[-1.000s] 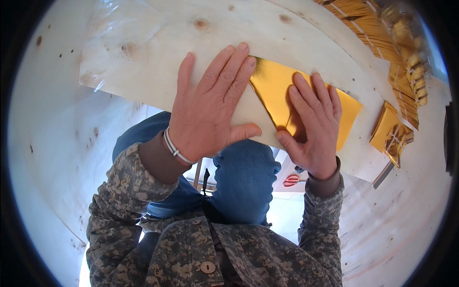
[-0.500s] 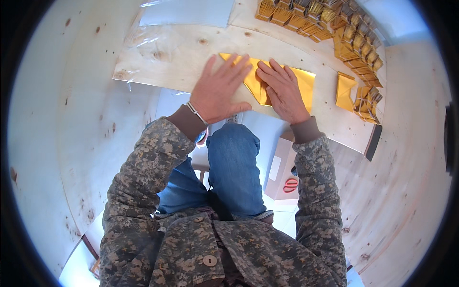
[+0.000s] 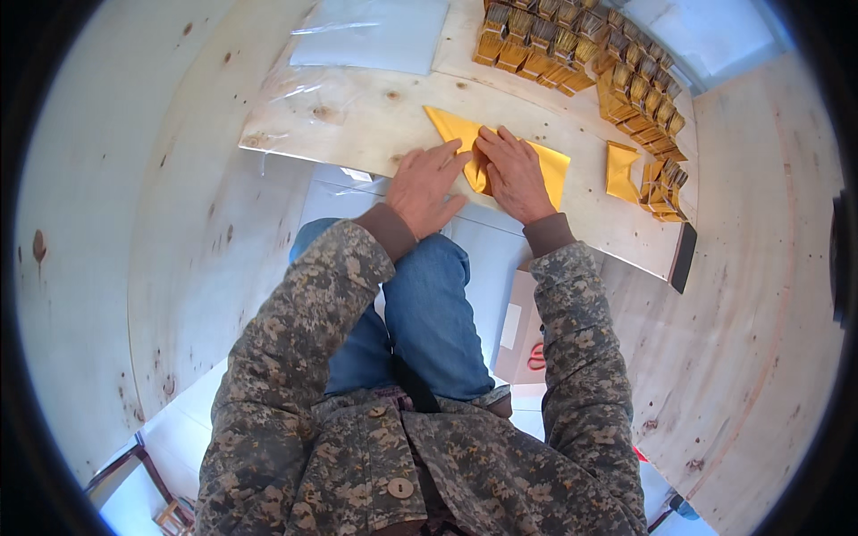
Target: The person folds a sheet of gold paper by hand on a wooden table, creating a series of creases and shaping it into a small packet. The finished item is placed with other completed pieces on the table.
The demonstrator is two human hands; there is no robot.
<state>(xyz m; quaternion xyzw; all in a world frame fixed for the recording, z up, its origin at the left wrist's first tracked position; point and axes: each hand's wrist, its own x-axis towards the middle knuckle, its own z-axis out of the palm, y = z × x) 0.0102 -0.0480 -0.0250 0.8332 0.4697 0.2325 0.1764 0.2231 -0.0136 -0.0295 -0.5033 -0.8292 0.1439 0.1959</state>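
A sheet of shiny gold-yellow paper (image 3: 550,170) lies near the front edge of the wooden table, partly folded, with a pointed corner reaching to the far left. My right hand (image 3: 516,174) rests on its middle, fingers bent and slightly apart, pressing on the paper rather than gripping it. To the left, my left hand (image 3: 424,185) is open; its fingertips reach the fold and its thumb stands apart near the table edge. A shaded crease shows between the two hands. My fingers hide part of the folded area.
Several banded bundles of folded gold paper (image 3: 536,54) stand in rows at the far right. Nearer are a loose folded gold piece (image 3: 620,170) and another bundle (image 3: 663,189). A pale sheet (image 3: 371,36) lies at the back left. Red-handled scissors (image 3: 535,356) sit below the table.
My left hand has come down and its fingers now touch the paper's fold. My right hand stays on the paper, its fingers more bent. The whole view has shifted slightly.
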